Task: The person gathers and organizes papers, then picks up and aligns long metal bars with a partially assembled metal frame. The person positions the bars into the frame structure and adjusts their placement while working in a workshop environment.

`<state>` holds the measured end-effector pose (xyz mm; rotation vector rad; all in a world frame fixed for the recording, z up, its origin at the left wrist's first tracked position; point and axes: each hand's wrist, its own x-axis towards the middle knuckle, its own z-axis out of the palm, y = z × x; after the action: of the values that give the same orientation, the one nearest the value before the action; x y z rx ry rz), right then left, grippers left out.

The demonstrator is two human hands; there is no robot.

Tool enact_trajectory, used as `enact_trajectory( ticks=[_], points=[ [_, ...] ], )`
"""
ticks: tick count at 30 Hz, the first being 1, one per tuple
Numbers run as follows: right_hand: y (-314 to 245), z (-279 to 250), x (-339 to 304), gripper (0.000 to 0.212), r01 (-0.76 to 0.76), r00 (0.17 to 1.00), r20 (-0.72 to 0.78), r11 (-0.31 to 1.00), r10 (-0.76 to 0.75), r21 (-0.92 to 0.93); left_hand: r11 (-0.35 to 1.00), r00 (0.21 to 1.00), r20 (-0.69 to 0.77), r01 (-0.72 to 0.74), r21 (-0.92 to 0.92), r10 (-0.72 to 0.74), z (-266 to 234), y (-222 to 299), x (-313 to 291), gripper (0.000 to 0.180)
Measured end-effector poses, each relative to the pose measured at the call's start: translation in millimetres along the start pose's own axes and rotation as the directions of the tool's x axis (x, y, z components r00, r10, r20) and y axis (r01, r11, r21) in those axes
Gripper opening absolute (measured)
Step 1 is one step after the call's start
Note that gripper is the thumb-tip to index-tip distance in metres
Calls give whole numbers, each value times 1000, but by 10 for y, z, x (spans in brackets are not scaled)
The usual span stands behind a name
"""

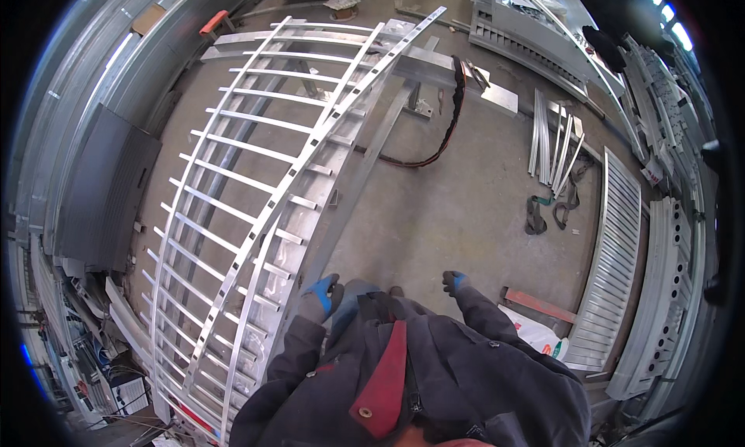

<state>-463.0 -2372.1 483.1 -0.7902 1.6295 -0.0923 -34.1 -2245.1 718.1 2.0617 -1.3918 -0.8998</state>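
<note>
My left hand (320,298), in a blue and grey glove, hangs beside the metal work table (291,249) with its fingers curled and nothing visible in them. My right hand (455,282), gloved alike, is over the floor, its fingers closed with nothing seen in them. On the table to my left lies a long silver railing frame (252,142) with many parallel bars, some ends sticking out past its side rail. A straight rail with square holes (293,170) lies slantwise over the bars, its far end beyond the frame.
A black cable (419,164) loops from the far beam onto the floor. Thin metal strips (543,140) and dark straps (535,216) lie at the right. Further right is a slatted panel (609,272), near a red bar (541,304). Long profiles (93,82) are stacked at the left.
</note>
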Motion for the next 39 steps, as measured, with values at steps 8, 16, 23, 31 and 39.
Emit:
enact_trajectory(
  ticks=[8, 16, 23, 31, 39],
  points=[
    [-1138, -102, 888, 43, 126, 991, 78, 961, -110, -246, 995, 986, -142, 73, -66, -82, -105, -293, 1833, 43],
    [-2686, -820, 1693, 43, -293, 912, 334, 947, 237, 129, 850, 904, -420, 285, 444, -83, -354, -505, 3823, 80],
    [-4866, -635, 2678, 56, -222, 968, 163, 952, 190, 209, 843, 919, -328, 347, 411, -218, -271, -418, 4577, 63],
    [-7438, -98, 4565, 93, -113, 942, 335, 950, 9, 292, 723, 789, -413, 598, 345, -455, -131, -469, 4863, 72],
    [-8440, 398, 4714, 72, 16, 989, 134, 962, -54, 274, 609, 366, -546, 701, -371, -753, 476, -1012, 4323, 69]
  ],
)
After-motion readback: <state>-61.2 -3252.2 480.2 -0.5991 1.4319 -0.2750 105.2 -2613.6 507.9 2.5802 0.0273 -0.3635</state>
